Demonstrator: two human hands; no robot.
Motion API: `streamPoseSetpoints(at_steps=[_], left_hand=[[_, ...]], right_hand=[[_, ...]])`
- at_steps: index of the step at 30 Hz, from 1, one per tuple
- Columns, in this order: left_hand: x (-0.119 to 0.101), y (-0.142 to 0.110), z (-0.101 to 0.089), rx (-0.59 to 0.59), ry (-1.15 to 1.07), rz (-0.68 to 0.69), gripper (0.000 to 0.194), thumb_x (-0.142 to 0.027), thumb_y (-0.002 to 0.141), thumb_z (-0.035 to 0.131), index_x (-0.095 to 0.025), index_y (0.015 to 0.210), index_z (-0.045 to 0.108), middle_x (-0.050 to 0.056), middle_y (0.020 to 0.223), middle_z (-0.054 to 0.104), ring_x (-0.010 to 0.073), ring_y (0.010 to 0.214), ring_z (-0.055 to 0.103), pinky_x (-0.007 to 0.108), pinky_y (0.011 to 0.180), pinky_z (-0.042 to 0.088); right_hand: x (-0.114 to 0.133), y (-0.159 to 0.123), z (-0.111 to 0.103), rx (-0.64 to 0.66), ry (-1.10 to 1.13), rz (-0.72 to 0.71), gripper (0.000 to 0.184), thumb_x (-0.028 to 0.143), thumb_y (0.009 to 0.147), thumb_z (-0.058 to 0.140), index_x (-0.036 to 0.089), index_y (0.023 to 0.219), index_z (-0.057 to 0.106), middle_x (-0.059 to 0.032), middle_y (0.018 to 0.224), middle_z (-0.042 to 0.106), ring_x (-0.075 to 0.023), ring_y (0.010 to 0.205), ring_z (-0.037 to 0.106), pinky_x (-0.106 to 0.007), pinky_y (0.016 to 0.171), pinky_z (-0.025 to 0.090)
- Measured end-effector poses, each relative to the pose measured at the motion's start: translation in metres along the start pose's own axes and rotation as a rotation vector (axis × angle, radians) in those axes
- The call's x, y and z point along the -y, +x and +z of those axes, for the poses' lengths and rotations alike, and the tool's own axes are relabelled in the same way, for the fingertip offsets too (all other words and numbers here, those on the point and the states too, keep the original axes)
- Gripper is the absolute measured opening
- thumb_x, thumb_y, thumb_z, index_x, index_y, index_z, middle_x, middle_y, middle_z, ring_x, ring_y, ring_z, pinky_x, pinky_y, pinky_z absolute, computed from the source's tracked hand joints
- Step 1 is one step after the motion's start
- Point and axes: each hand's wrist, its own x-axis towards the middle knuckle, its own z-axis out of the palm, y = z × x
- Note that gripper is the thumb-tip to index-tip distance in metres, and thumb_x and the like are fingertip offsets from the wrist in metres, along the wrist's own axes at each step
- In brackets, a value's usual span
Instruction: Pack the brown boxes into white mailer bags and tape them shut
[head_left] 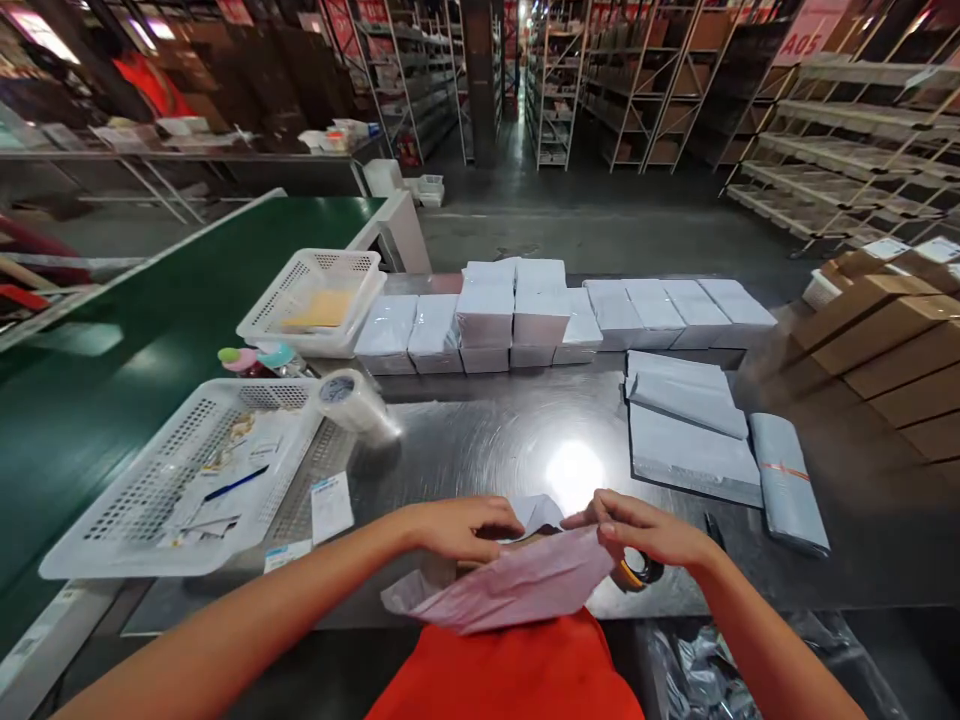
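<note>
A crumpled pale pinkish-white mailing bag [517,590] is held against the near edge of the metal table, its mouth facing up. Brown material, perhaps cardboard, shows inside the mouth, mostly hidden. The fingers of my left hand [461,528] are curled at the left part of the opening, closed on the bag. My right hand [649,528] pinches the bag's right upper edge between thumb and fingers. Close under my right hand, a roll of tape or similar ring with a yellow part [637,570] lies on the table.
White-wrapped stacks [487,310] line the table's back. Grey mailing bags [690,430] and a rolled bundle [787,480] lie right, near brown boxes [885,350]. Left are a white basket [112,530] with papers and a pen, a tape roll [352,400], and a green conveyor [187,270].
</note>
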Motion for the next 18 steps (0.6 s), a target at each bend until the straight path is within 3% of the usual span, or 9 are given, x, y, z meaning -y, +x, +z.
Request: streamPoseSetpoints(at_steps=[2,4,7,11,13,15,18], left_hand=[[-0.003,-0.003,0.005,-0.039,0.017,-0.046,0.064,-0.059,0.090,0.046,-0.016,0.137,0.054,0.015,0.127,0.061,0.0270,0.115,0.059,0.033,0.099,0.044],[-0.009,-0.001,0.009,-0.060,0.083,-0.090,0.070,-0.058,0.087,0.051,-0.018,0.145,0.047,0.015,0.129,0.060,0.0291,0.114,0.059,0.034,0.096,0.046],[-0.023,0.007,0.008,-0.018,0.250,-0.161,0.067,-0.052,0.088,0.051,-0.022,0.148,0.043,0.013,0.124,0.063,0.0301,0.105,0.064,0.033,0.084,0.049],[-0.032,0.018,0.000,0.050,0.330,-0.188,0.070,-0.049,0.090,0.050,-0.023,0.153,0.034,0.012,0.124,0.066,0.0310,0.106,0.064,0.033,0.080,0.048],[-0.031,0.020,-0.001,0.079,0.329,-0.182,0.070,-0.046,0.089,0.053,-0.023,0.153,0.034,0.010,0.125,0.067,0.0308,0.109,0.064,0.033,0.082,0.047],[-0.028,0.020,0.001,0.071,0.346,-0.182,0.074,-0.041,0.086,0.058,-0.022,0.153,0.031,0.009,0.123,0.067,0.0303,0.108,0.064,0.033,0.081,0.047],[-0.026,0.015,0.008,-0.009,0.450,-0.184,0.077,-0.036,0.082,0.064,-0.019,0.150,0.032,0.010,0.121,0.066,0.0294,0.104,0.064,0.034,0.077,0.048]], right_hand=[[-0.005,0.001,-0.002,-0.017,0.023,0.033,0.047,0.068,0.087,0.050,0.022,0.080,0.042,-0.0067,0.091,0.063,-0.0210,0.090,0.061,-0.035,0.080,0.047],[-0.006,0.000,-0.004,-0.033,0.011,0.042,0.050,0.070,0.085,0.052,0.022,0.078,0.042,-0.0013,0.078,0.057,-0.0174,0.077,0.058,-0.031,0.071,0.046],[0.003,-0.003,-0.007,-0.054,-0.054,-0.022,0.047,0.066,0.085,0.056,0.020,0.077,0.048,-0.0041,0.083,0.061,-0.0188,0.082,0.058,-0.032,0.076,0.046],[0.017,0.000,-0.006,-0.186,-0.125,-0.090,0.054,0.071,0.082,0.055,0.019,0.098,0.058,-0.0092,0.100,0.065,-0.0230,0.095,0.059,-0.037,0.085,0.046],[0.019,0.008,-0.002,-0.308,-0.158,-0.006,0.051,0.069,0.087,0.049,0.020,0.100,0.056,-0.0082,0.097,0.064,-0.0210,0.087,0.060,-0.034,0.078,0.047],[0.018,0.018,0.003,-0.362,-0.277,0.100,0.044,0.061,0.084,0.058,0.020,0.102,0.055,-0.0060,0.094,0.063,-0.0187,0.080,0.058,-0.031,0.071,0.045],[0.021,0.033,0.012,-0.259,-0.575,0.215,0.049,0.036,0.073,0.076,0.019,0.114,0.056,-0.0040,0.094,0.064,-0.0186,0.080,0.057,-0.028,0.068,0.041]])
